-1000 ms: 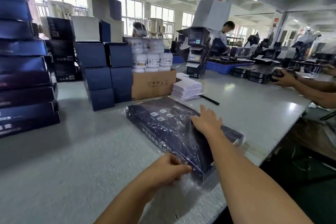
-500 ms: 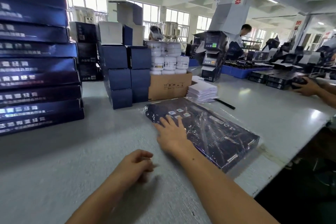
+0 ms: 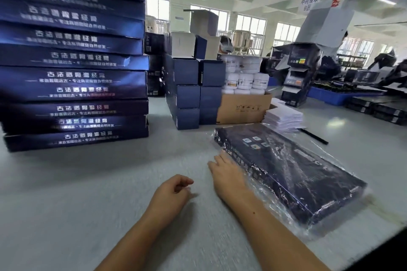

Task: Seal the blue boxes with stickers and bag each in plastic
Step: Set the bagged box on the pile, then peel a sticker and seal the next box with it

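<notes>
A grey-white table point(image 3: 66, 204) in a packing hall. One blue box point(image 3: 297, 169) lies inside a clear plastic bag point(image 3: 312, 232) just right of the right hand point(image 3: 226, 174), whose straight fingers rest flat against its edge. The left hand point(image 3: 174, 191) is loosely curled and holds nothing. Beyond the hands, one cardboard carton point(image 3: 244, 109) holds white jars point(image 3: 244, 78) in two tiers. Far left of the hands stands one tall stack of blue boxes point(image 3: 74, 72), its top out of frame.

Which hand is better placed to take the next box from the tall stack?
Probably the left hand: it holds nothing and lies nearer the stack. The right hand touches the bagged box.
</notes>
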